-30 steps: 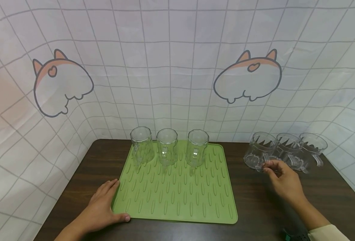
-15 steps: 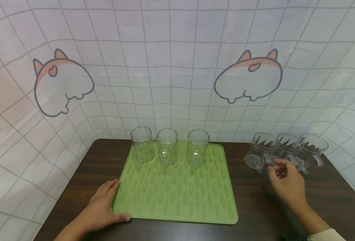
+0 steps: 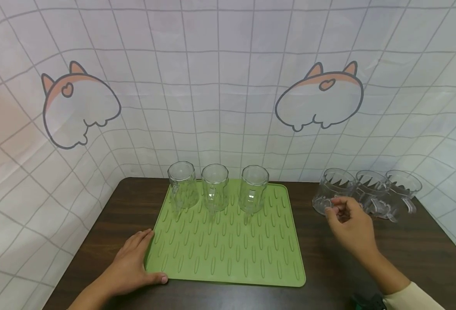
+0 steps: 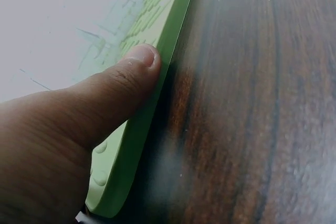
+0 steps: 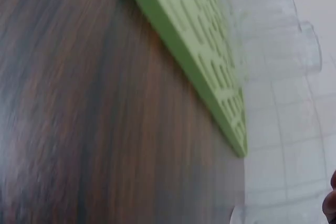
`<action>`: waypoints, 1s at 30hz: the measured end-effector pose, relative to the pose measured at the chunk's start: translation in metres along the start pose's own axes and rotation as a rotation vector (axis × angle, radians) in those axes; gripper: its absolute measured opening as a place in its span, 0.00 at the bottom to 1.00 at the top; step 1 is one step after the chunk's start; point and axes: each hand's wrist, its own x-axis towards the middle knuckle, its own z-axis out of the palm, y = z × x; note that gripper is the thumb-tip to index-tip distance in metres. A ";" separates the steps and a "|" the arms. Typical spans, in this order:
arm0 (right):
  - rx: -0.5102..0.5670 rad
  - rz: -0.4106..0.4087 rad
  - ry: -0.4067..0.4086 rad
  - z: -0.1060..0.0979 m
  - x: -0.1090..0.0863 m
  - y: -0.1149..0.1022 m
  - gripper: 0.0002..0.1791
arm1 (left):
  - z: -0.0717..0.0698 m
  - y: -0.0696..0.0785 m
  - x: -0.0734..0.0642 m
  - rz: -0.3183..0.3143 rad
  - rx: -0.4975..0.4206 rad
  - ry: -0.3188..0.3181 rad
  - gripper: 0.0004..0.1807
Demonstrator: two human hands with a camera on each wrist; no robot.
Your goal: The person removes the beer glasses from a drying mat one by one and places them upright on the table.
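Note:
A green ridged mat (image 3: pixel 228 247) lies on the dark wooden table. My left hand (image 3: pixel 129 267) rests at its near left corner, fingers along the left edge. In the left wrist view, the thumb (image 4: pixel 131 72) lies on top of the mat by its rim. At the right, my right hand (image 3: pixel 352 226) is in front of the leftmost clear glass mug (image 3: pixel 334 185) of a close row. Thumb and curled fingers seem to pinch that mug's handle, which the hand mostly hides. Only some fingertips (image 5: pixel 331 203) show in the right wrist view.
Three clear glass mugs (image 3: pixel 214 189) stand in a row along the mat's back edge, handles toward me. Two more clear mugs, a middle one (image 3: pixel 371 185) and a right one (image 3: pixel 400 185), stand close beside the leftmost. A white grid-patterned cloth (image 3: pixel 228 107) hangs behind the table.
My right hand first drew slightly right from the leftmost mug's handle, then moved back left across it. That mug has shifted very slightly left. My left hand has stayed still.

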 end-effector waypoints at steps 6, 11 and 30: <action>0.083 -0.060 -0.109 0.015 0.005 -0.017 0.13 | -0.002 0.001 0.000 0.000 -0.004 0.002 0.75; 0.126 -0.077 -0.188 0.033 0.008 -0.034 0.12 | -0.001 0.000 0.001 0.000 -0.002 0.003 0.75; 0.270 0.043 -0.391 0.082 0.013 -0.065 0.15 | -0.003 0.002 0.000 -0.013 -0.027 -0.014 0.75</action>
